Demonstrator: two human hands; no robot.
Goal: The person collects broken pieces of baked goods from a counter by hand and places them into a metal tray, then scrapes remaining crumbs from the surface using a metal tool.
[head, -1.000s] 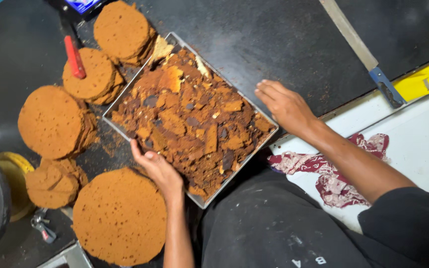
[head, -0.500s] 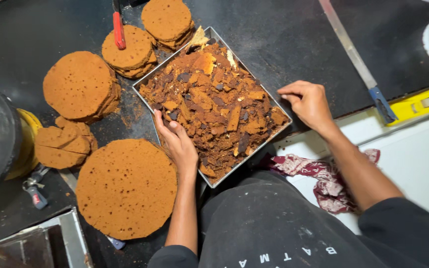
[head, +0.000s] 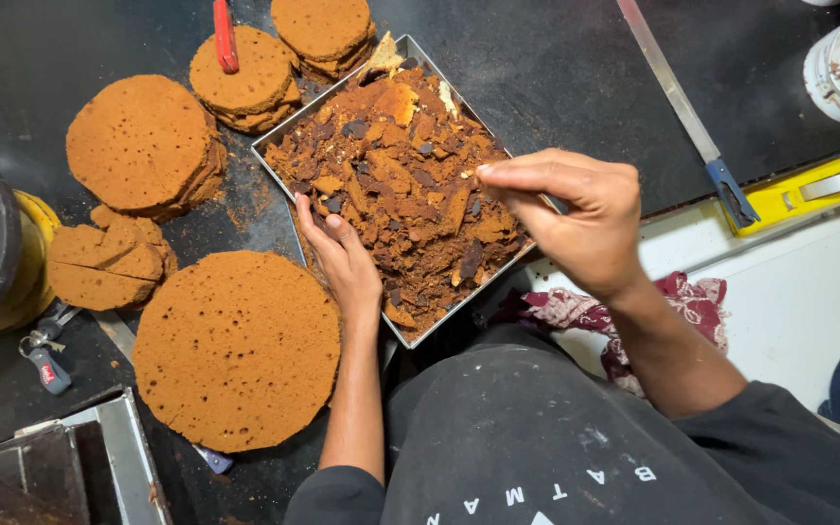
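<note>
- Black desk, crumb-dusted, carries round brown cake layers.
- Square metal tray of cake scraps sits corner-on, diamond-wise, at its near edge.
- Left hand lies open on the tray's rim.
- Right hand hovers above, fingertips pinched closed.

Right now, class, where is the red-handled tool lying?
In the head view, the red-handled tool lies at the top left, resting across a small stack of round cakes, just left of the square metal tray.
</note>
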